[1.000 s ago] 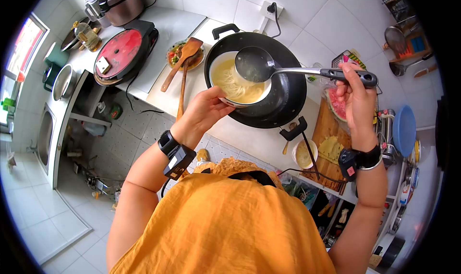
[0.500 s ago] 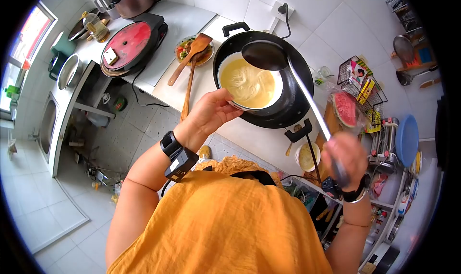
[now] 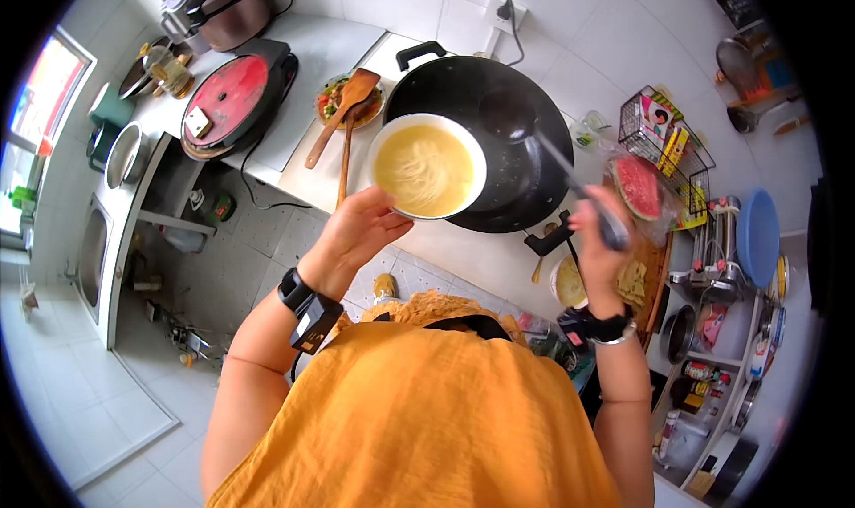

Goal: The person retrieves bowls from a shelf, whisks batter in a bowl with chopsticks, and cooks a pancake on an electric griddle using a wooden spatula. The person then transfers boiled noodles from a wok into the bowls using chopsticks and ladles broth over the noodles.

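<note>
My left hand (image 3: 361, 232) grips the near rim of a white bowl (image 3: 478, 183), held above the left side of a black wok (image 3: 534, 107). Pale noodles (image 3: 426, 174) lie in yellowish broth inside that bowl. In my right hand (image 3: 601, 241) is the dark handle of a long metal ladle (image 3: 559, 162), blurred by motion. Its round head is down in the wok, whose visible inside is dark with a few wet-looking specks. Left of the bowl, a wooden spatula (image 3: 358, 88) and a second wooden utensil rest across a plate of chopped colourful food (image 3: 328, 101).
A red round griddle (image 3: 227, 98) stands at the back left, near an oil bottle (image 3: 167, 70). To the right are a wire basket (image 3: 663, 143) with packets, a red-topped bagged item (image 3: 637, 187) and a small bowl (image 3: 567, 283). A wall socket (image 3: 506, 14) is behind the wok.
The bowl has moved left and slightly nearer, uncovering more of the wok. The ladle's head has gone from above the bowl down into the wok, and my right hand has shifted left and forward.
</note>
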Available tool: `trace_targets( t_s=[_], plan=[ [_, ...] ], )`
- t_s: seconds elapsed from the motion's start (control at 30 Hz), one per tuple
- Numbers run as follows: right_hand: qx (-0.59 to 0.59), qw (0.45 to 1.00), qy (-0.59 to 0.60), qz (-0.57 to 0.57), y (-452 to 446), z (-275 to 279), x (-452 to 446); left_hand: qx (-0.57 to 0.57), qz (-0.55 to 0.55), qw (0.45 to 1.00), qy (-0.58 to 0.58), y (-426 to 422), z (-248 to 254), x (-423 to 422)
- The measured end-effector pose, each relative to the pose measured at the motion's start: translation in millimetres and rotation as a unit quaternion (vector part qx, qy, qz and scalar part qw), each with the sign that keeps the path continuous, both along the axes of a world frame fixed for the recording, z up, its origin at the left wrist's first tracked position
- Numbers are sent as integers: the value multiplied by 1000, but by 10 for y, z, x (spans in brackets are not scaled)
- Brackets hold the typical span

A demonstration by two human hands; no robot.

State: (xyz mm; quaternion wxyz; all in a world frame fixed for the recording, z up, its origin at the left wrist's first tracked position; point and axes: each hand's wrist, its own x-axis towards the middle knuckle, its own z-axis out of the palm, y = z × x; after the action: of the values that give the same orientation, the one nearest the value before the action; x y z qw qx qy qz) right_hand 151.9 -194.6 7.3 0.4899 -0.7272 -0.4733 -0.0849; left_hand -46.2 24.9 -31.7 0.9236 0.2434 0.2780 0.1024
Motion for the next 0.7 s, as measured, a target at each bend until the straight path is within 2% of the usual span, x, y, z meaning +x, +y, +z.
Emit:
trace_targets(
  t_s=[0.03,0.1,0.13,0.2,0.33,0.6,0.63,0.7],
  plan=[
    [-53,983,-170,47,33,-81,0,2,-8,1000,-1,16,-24,-36],
    [-175,964,-181,90,25,-294,-101,4,-5,1000,-7,47,-47,-104],
    [-174,965,-180,83,40,-345,-144,7,-3,1000,1,56,-40,-126],
    [-223,925,-283,122,89,-416,-217,24,-9,1000,2,68,-42,-152],
    [-253,907,-312,124,161,-488,-299,40,-20,999,9,52,-19,-163],
    [-234,932,-258,97,-62,-425,-367,12,-51,998,-17,-95,64,-2],
    [-195,952,-220,83,-212,-371,-367,23,-56,998,-11,-129,102,28],
    [-152,966,-208,-33,-605,-555,-283,29,-70,997,-14,-185,156,86]
  ],
)
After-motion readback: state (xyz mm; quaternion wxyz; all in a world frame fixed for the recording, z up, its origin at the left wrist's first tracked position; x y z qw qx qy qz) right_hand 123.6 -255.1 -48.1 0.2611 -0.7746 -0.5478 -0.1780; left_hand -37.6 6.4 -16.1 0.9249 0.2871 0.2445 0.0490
